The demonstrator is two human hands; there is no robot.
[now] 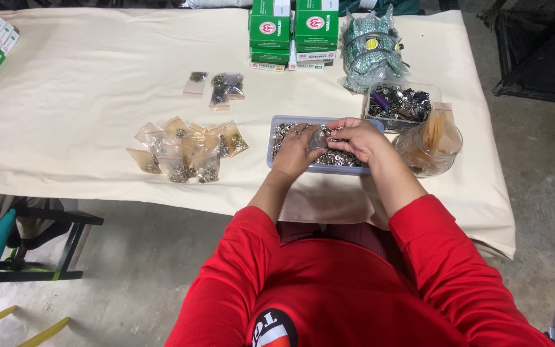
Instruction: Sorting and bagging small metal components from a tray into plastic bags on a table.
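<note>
Hovering over the tray (277, 160) of metal rings, her left hand (297, 149) and right hand (356, 138) pinched a small clear bag (319, 138) between curled fingers.

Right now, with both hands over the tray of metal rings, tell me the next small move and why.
Probably tip the few rings into the small clear bag pinched between the left hand and right hand. Both hover over the tray of loose rings, and filled bags already lie to the left.
</note>
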